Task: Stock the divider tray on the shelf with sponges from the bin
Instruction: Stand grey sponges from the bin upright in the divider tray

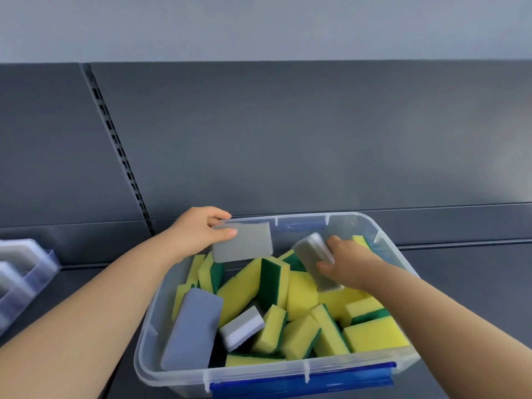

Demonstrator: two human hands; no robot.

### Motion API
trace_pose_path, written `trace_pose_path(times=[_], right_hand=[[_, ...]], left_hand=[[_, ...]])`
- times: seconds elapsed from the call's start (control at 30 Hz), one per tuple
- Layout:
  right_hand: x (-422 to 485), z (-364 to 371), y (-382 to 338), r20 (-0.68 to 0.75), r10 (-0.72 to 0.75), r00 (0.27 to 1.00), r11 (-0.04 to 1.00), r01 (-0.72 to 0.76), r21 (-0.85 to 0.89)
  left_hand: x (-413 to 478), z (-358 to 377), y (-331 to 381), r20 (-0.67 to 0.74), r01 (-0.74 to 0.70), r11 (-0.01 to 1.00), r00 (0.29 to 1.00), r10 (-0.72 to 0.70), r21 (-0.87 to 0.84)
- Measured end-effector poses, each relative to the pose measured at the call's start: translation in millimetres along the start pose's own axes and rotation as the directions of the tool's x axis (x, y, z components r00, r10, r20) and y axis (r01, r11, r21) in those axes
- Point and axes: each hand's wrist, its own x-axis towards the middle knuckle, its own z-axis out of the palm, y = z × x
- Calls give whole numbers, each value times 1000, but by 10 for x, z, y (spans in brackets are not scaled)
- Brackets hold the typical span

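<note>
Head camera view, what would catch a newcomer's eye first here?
The clear bin at bottom centre, heaped with yellow-green sponges. Above it, each hand grips a grey sponge: the left hand holds one at the far rim, the right hand another. The divider tray sits far left.

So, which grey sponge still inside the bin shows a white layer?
The small grey-and-white sponge near the bin's middle; the large grey sponge beside it shows only grey.

Yellow-and-green sponges (302,295), grey sponges (243,242), clear blue-latched bin (302,380), dark grey shelf (475,272).
</note>
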Motion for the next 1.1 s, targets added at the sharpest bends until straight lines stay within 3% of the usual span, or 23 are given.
trace_pose_path(times=[0.13, 0.3, 0.37, 0.53, 0.67, 0.83, 1.1], right_hand=[[-22, -88, -10, -100, -18, 995, 920, 56, 389], [-85, -112, -68, -118, -100, 988, 627, 155, 764], [-114, -141, -51, -139, -124, 983, 594, 185, 783], [-130, -131, 41, -182, -166, 969, 748, 244, 617], [-161, -124, 68, -217, -149, 965, 769, 251, 588], [-165, -108, 156, -250, -85, 964, 782, 220, 584], [-232, -98, 392, -273, -83, 958, 780, 233, 581]], left_hand=[[-139, 137, 158, 83, 118, 871, 993, -88, -477], [-290, 410, 375, 227, 176, 785, 973, -46, -594], [-295, 474, 394, 255, 178, 822, 966, -41, -542], [-259, 545, 406, 183, 17, 962, 983, 34, -274], [-251, 617, 463, 87, -96, 985, 990, 109, -143], [-240, 710, 554, -69, -120, 988, 991, 114, -94], [-398, 816, 726, -119, -111, 990, 985, 122, 92]])
